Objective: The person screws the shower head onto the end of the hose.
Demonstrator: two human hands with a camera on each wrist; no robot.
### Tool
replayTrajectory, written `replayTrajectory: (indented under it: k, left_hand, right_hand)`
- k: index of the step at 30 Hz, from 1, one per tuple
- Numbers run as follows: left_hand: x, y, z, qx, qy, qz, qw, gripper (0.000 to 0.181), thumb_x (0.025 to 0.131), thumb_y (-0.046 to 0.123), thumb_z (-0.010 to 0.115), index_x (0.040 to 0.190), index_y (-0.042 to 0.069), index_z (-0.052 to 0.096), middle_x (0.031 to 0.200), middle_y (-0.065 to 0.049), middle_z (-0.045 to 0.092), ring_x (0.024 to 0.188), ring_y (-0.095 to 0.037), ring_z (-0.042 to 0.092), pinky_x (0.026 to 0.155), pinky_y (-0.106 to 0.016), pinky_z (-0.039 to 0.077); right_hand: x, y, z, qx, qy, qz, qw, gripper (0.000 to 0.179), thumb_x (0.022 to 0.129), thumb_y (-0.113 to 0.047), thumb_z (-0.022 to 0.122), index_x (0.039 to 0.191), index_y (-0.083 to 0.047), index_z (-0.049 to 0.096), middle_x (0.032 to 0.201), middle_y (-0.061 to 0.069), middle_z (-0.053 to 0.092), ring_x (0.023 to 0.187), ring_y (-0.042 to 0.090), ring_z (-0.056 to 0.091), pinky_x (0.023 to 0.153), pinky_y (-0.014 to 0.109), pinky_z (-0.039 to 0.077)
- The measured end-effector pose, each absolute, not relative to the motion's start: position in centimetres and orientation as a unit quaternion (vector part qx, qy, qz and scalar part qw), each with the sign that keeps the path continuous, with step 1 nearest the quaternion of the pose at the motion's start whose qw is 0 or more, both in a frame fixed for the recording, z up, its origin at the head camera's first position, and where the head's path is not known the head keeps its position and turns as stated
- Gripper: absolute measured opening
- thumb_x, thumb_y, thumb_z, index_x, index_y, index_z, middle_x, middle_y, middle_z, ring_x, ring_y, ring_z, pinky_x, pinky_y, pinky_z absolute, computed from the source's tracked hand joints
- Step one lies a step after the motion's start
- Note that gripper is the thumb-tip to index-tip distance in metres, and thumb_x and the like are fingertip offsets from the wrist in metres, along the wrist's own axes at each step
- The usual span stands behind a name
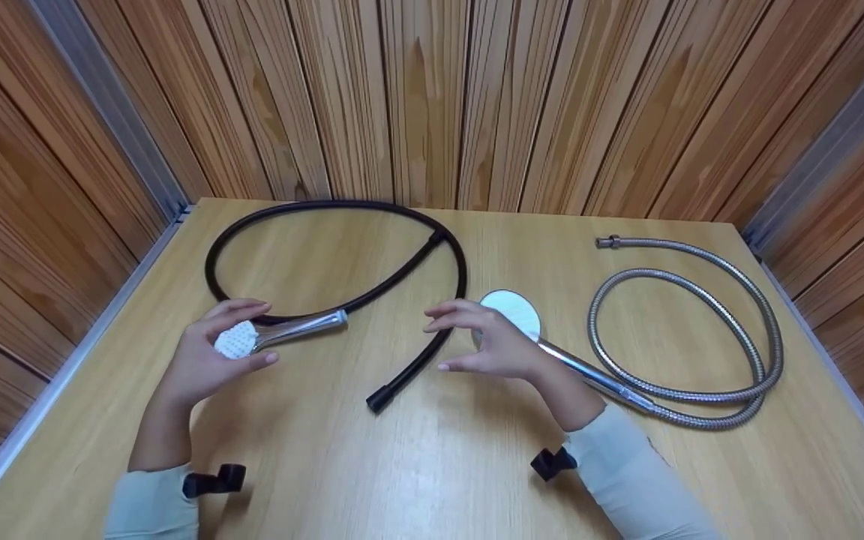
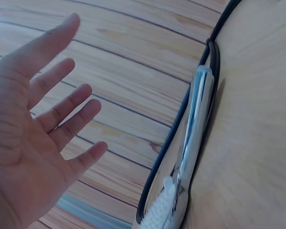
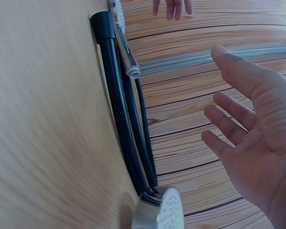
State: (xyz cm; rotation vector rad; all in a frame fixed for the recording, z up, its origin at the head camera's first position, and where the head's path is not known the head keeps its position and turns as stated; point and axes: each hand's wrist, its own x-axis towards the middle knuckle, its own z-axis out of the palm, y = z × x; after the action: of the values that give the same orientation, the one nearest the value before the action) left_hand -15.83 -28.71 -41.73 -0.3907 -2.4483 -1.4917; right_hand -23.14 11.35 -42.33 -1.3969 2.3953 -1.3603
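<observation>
My left hand (image 1: pixel 203 364) hovers over the table with fingers spread and nothing in it. Below it lies a small chrome hand shower (image 1: pixel 301 328), its white nozzle face partly covered by the hand in the head view. My right hand (image 1: pixel 503 349) is likewise raised and empty, fingers apart from the thumb. It overlaps a second, larger hand shower (image 1: pixel 511 309) with a round white face. That one's chrome handle runs to the end of a coiled metal hose (image 1: pixel 773 345). A black hose (image 1: pixel 338 204) loops behind both hands, its capped end (image 1: pixel 381 397) between them.
Everything lies on a light wooden table (image 1: pixel 372 487). Wood-plank walls (image 1: pixel 417 105) stand behind it and at both sides. The metal hose's free end, with its nut (image 1: pixel 608 242), points left at the back right. Black wrist mounts (image 1: pixel 214 481) stick out from both sleeves.
</observation>
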Motion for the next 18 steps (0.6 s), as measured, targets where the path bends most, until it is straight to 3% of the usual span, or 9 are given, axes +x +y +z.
replayTrajectory:
  k: [4, 10, 18]
  left_hand:
    - [-16.1, -29.5, -42.3, -0.113, -0.852, -0.498, 0.111, 0.057, 0.072, 0.010, 0.087, 0.125, 0.009, 0.067, 0.130, -0.008, 0.057, 0.123, -0.011, 0.044, 0.105, -0.060, 0.025]
    - [-16.6, -30.4, -43.3, -0.082, -0.862, -0.494, 0.084, 0.056, 0.075, 0.015, 0.085, 0.127, 0.008, 0.065, 0.132, -0.010, 0.055, 0.129, -0.029, 0.041, 0.106, -0.064, 0.022]
    - [-17.1, -31.1, -43.6, -0.037, -0.865, -0.499, 0.040, 0.063, 0.077, 0.030, 0.084, 0.132, 0.009, 0.062, 0.138, -0.011, 0.052, 0.134, -0.035, 0.037, 0.106, -0.066, 0.022]
  right_hand:
    - [-22.6, 10.5, -41.6, -0.437, 0.778, -0.450, 0.050, 0.040, 0.078, -0.010, 0.082, 0.115, -0.004, 0.069, 0.133, 0.011, 0.057, 0.130, 0.027, 0.046, 0.108, 0.046, 0.034]
    - [-22.5, 9.8, -41.5, -0.419, 0.783, -0.453, 0.084, 0.040, 0.077, -0.001, 0.080, 0.115, 0.001, 0.068, 0.133, 0.019, 0.056, 0.129, 0.032, 0.046, 0.107, 0.050, 0.033]
    - [-23.9, 9.4, -44.2, -0.413, 0.777, -0.464, 0.100, 0.041, 0.076, -0.004, 0.082, 0.115, -0.005, 0.070, 0.134, 0.009, 0.058, 0.130, 0.027, 0.046, 0.109, 0.047, 0.031]
